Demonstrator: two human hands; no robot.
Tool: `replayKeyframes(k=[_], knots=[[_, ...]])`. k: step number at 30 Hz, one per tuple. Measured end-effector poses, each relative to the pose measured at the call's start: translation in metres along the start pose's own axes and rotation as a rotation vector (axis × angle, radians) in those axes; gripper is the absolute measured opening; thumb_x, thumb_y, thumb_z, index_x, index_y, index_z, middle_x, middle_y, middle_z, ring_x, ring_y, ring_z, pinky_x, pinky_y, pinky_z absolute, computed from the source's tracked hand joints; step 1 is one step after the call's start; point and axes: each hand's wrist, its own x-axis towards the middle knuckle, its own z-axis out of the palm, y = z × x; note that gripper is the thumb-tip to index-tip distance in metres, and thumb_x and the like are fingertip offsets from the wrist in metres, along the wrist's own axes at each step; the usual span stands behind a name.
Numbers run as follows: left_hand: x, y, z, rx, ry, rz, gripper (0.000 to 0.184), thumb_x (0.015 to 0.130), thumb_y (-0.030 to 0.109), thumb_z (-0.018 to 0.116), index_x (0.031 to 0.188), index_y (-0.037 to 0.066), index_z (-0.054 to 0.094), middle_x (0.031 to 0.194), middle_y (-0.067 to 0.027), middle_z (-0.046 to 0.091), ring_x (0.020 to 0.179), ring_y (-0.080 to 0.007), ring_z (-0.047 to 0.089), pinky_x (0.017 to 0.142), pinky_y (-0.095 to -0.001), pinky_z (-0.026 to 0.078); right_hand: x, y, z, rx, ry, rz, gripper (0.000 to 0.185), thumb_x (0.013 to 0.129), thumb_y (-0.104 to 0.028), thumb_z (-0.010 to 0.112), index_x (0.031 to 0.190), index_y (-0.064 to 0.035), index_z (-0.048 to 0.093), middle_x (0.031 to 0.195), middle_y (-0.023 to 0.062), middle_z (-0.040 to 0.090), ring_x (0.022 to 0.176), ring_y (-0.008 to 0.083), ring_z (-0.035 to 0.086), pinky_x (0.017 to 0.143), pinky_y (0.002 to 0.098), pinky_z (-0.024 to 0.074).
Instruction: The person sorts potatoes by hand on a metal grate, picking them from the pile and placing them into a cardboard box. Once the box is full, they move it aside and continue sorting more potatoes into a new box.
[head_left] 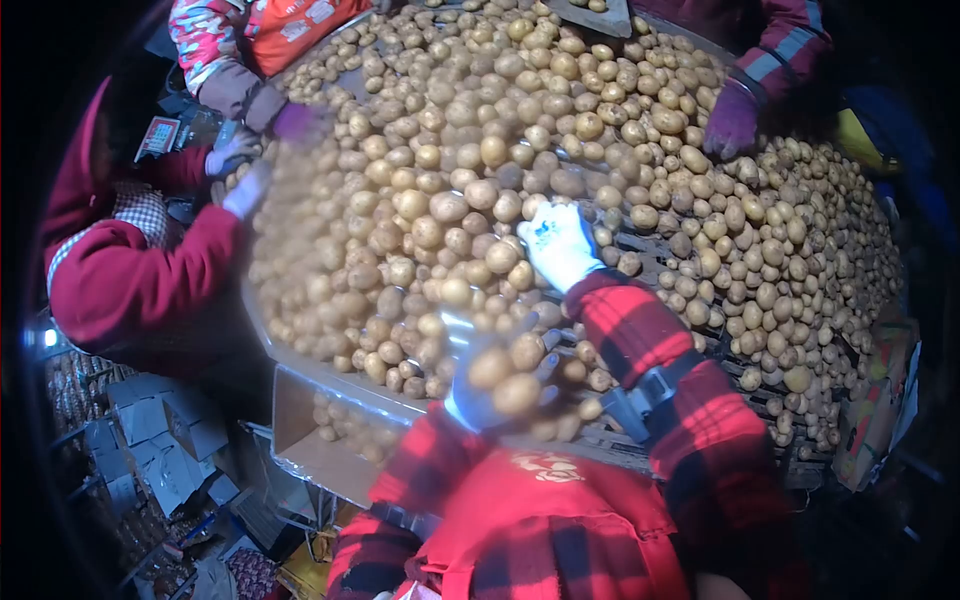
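Potatoes (427, 233) lie heaped over a wide sorting table. My left hand (468, 385), in a white and blue glove, is palm up near the table's front edge. Its fingers curl around a few potatoes (517, 393), somewhat blurred by motion. My right hand (562, 245), in a white glove with blue print, reaches into the middle of the heap. Those fingers bend down among the potatoes with the back of the hand up, so whatever is under them is hidden.
A metal-edged chute (330, 385) with potatoes stands at the front left. Dark slats (640, 262) show between potatoes at right. Co-workers' gloved hands, one purple (733, 120), touch the far and left sides. A cardboard box (868, 405) stands at the right.
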Motion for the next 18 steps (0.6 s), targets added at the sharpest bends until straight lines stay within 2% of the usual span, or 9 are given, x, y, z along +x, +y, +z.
replayKeyframes(k=[2, 4, 5, 8, 11, 13, 15, 17, 18], knots=[[-0.001, 0.001, -0.006, 0.155, 0.020, 0.087, 0.059, 0.103, 0.046, 0.040, 0.156, 0.019, 0.036, 0.157, -0.0079, 0.040, 0.137, -0.0286, 0.045, 0.111, -0.0554, 0.036, -0.009, 0.019, 0.000, 0.202, -0.046, -0.048, 0.018, 0.084, -0.020, 0.060, 0.096, -0.0169, 0.073, 0.098, 0.0067, 0.068, 0.091, 0.0256, 0.065, 0.073, 0.0433, 0.0484], [-0.008, 0.005, 0.002, -0.318, 0.228, -0.209, 0.041, 0.091, 0.036, 0.069, 0.126, 0.015, 0.064, 0.129, -0.0126, 0.063, 0.122, -0.0421, 0.060, 0.102, -0.0644, 0.042, -0.039, 0.039, -0.022, 0.394, 0.013, -0.001, 0.025, 0.078, -0.017, 0.066, 0.103, -0.0141, 0.072, 0.102, 0.0104, 0.068, 0.096, 0.0279, 0.066, 0.078, 0.0438, 0.0508], [-0.011, 0.007, 0.001, -0.530, 0.244, -0.273, 0.043, 0.091, 0.036, 0.069, 0.127, 0.014, 0.063, 0.128, -0.0121, 0.062, 0.119, -0.0403, 0.060, 0.101, -0.0623, 0.043, -0.048, 0.044, -0.026, 0.453, 0.023, 0.066, 0.029, 0.077, -0.015, 0.068, 0.105, -0.0122, 0.073, 0.104, 0.0138, 0.069, 0.095, 0.0278, 0.068, 0.080, 0.0432, 0.0534], [-0.017, 0.005, -0.002, -0.899, 0.194, -0.292, 0.048, 0.090, 0.036, 0.071, 0.129, 0.012, 0.059, 0.124, -0.0106, 0.062, 0.111, -0.0349, 0.061, 0.100, -0.0559, 0.044, -0.080, 0.040, -0.063, 1.593, -0.054, 0.521, 0.048, 0.083, -0.005, 0.070, 0.131, -0.0059, 0.063, 0.125, 0.0134, 0.065, 0.115, 0.0205, 0.063, 0.101, 0.0343, 0.0490], [-0.021, -0.008, 0.001, -1.075, 0.170, -0.250, 0.054, 0.088, 0.036, 0.073, 0.131, 0.010, 0.055, 0.121, -0.0092, 0.061, 0.103, -0.0296, 0.062, 0.098, -0.0495, 0.045, -0.101, -0.002, -0.115, 1.544, -0.263, 0.439, 0.042, 0.088, -0.007, 0.068, 0.129, -0.0046, 0.061, 0.120, 0.0115, 0.067, 0.110, 0.0209, 0.064, 0.095, 0.0318, 0.0512], [-0.028, -0.029, 0.006, -1.163, 0.207, -0.190, 0.058, 0.087, 0.036, 0.075, 0.133, 0.008, 0.053, 0.118, -0.0082, 0.061, 0.098, -0.0260, 0.063, 0.097, -0.0453, 0.046, -0.113, -0.043, -0.097, 1.274, -0.310, 0.041, 0.041, 0.089, -0.011, 0.068, 0.129, -0.0066, 0.061, 0.122, 0.0154, 0.065, 0.107, 0.0308, 0.065, 0.093, 0.0388, 0.0520], [-0.059, -0.157, 0.041, -1.528, 0.543, -0.002, 0.062, 0.087, 0.036, 0.076, 0.134, 0.007, 0.050, 0.116, -0.0072, 0.060, 0.092, -0.0224, 0.064, 0.096, -0.0410, 0.047, -0.119, -0.092, -0.130, 0.968, -0.001, -0.114, 0.049, 0.083, -0.011, 0.075, 0.129, -0.0055, 0.060, 0.123, 0.0214, 0.062, 0.112, 0.0367, 0.063, 0.098, 0.0450, 0.0496], [-0.050, 0.073, -0.024, -0.899, 0.212, 0.130, 0.055, 0.087, 0.028, 0.076, 0.131, 0.003, 0.053, 0.114, -0.0054, 0.060, 0.092, -0.0190, 0.064, 0.086, -0.0306, 0.051, -0.122, -0.121, -0.135, 1.166, 0.217, -0.234, 0.057, 0.078, -0.010, 0.079, 0.131, -0.0067, 0.059, 0.126, 0.0216, 0.061, 0.112, 0.0401, 0.061, 0.100, 0.0486, 0.0483], [-0.065, 0.070, -0.028, -0.902, 0.187, 0.129, 0.055, 0.087, 0.028, 0.076, 0.131, 0.003, 0.053, 0.114, -0.0054, 0.060, 0.092, -0.0190, 0.064, 0.086, -0.0306, 0.051, -0.128, -0.132, -0.138, 1.207, 0.229, -0.227, 0.058, 0.076, -0.010, 0.080, 0.131, -0.0067, 0.059, 0.127, 0.0211, 0.061, 0.111, 0.0420, 0.061, 0.099, 0.0491, 0.0490]])
